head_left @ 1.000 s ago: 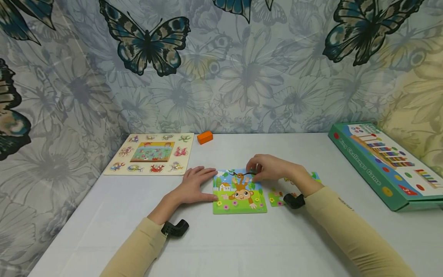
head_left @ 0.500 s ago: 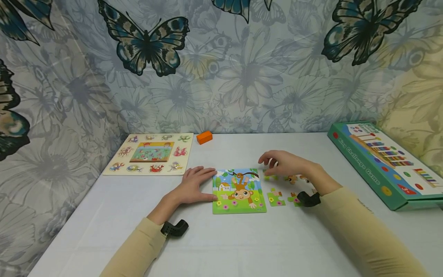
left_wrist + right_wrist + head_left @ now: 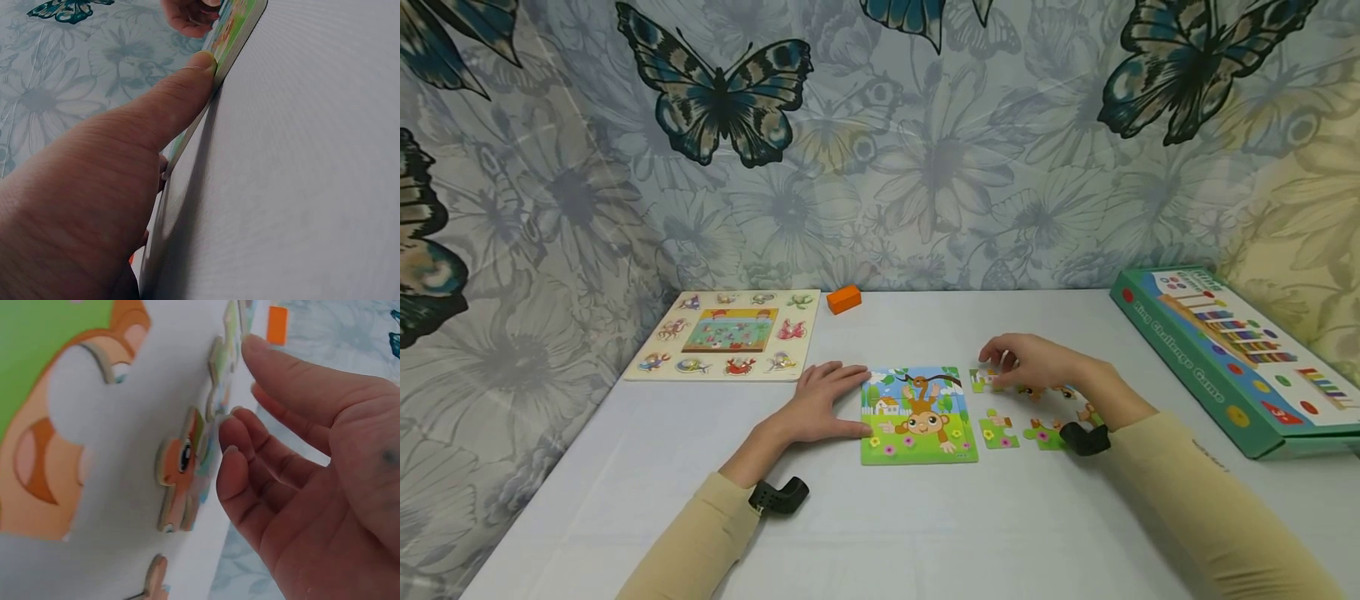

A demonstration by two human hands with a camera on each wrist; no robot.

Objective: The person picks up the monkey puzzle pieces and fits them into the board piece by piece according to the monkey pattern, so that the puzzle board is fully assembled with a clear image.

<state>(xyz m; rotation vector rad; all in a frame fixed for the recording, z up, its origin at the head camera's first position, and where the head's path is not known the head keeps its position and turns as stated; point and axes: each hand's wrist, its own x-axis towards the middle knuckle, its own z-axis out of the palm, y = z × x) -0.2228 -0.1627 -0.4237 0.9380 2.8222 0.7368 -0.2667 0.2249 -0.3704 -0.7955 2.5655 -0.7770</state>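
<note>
A square monkey puzzle [image 3: 920,417] lies on the table in the head view, its picture bright green and blue. My left hand [image 3: 829,402] rests at its left side with fingers spread, and in the left wrist view the thumb [image 3: 187,81] touches the board's edge. To the right, my right hand [image 3: 1037,360] hovers over loose puzzle pieces, fingers bent loosely, thumb and index apart. Just under its fingertips sits a green piece [image 3: 979,381], partly hidden. Nearer lie a flowered piece [image 3: 998,432] and another green one [image 3: 1045,437]. A brown piece with an eye [image 3: 181,459] shows in the right wrist view.
At the back left lies a cream board [image 3: 655,342] with sea animal pictures. Beside it stands an orange block [image 3: 844,299]. A green game box [image 3: 1195,367] occupies the right side. Butterfly-printed cloth [image 3: 940,167] hangs behind the table.
My right hand has left the monkey puzzle's upper right corner and moved right, over the loose pieces, uncovering several of them. The left hand stays in place.
</note>
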